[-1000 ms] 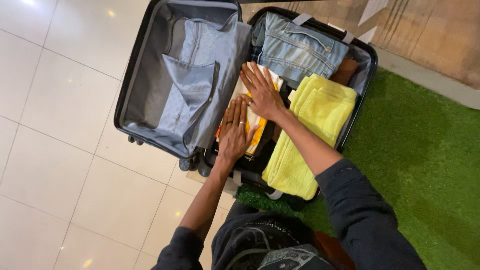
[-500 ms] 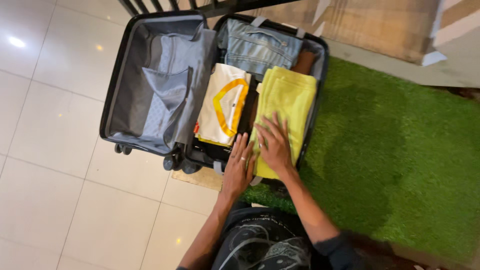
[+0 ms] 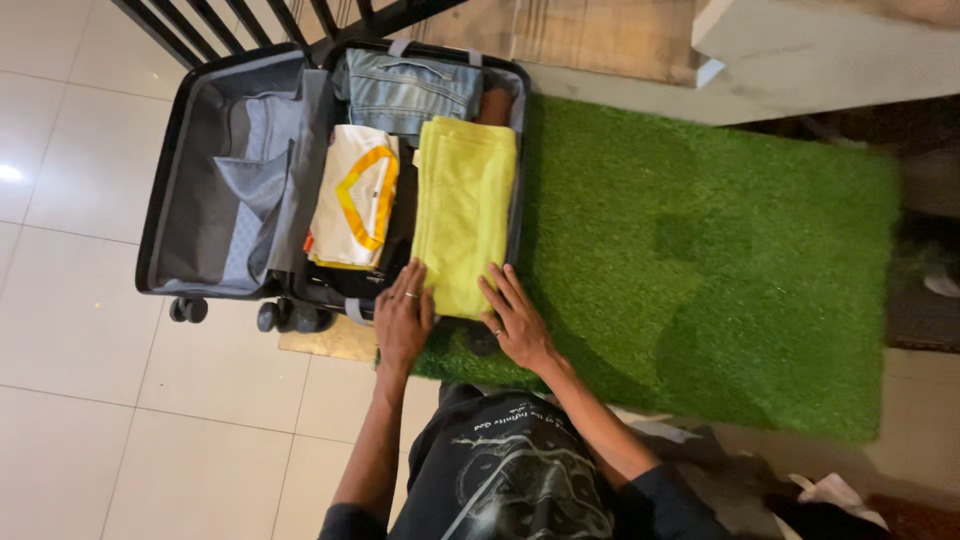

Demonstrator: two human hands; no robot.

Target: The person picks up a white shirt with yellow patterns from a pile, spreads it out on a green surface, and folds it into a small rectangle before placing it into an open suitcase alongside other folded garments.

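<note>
On the floor, pale glossy tiles point(image 3: 90, 400) filled the frame from 6 to 10 o'clock, and a green turf mat point(image 3: 700, 260) spread from the centre out to 3 o'clock. An open suitcase point(image 3: 160, 200) lay across the seam between them, its lid half on tile at 10 o'clock and its packed half at 12, touching the mat's left edge. Black railing bars point(image 3: 250, 15) crossed the top left corner; a brown board point(image 3: 600, 40) and a pale step point(image 3: 830, 50) ran along the top from 12 to 2 o'clock.

Inside the packed half, a yellow towel point(image 3: 465, 200) lay folded along the right wall, a white shirt point(image 3: 350, 195) with a yellow curve just left of it, and jeans point(image 3: 410, 90) above both at the far end. The lid held only its grey lining point(image 3: 265, 180).

At the case's near rim, the left hand point(image 3: 402, 318) lay flat, fingers spread slightly, fingertips touching the towel's near left corner. The right hand point(image 3: 518, 320) lay flat too, fingers open, resting at the towel's near right corner and the rim. Neither pinched anything.

Open turf stretched wide at 3 o'clock; bare tile lay at 7 and 8 o'clock. Wheels point(image 3: 280, 316) stood out from the case's near edge at 9 o'clock. Some dark bundles and a white cloth point(image 3: 830, 495) sat at 5 o'clock, too dim to make out.
</note>
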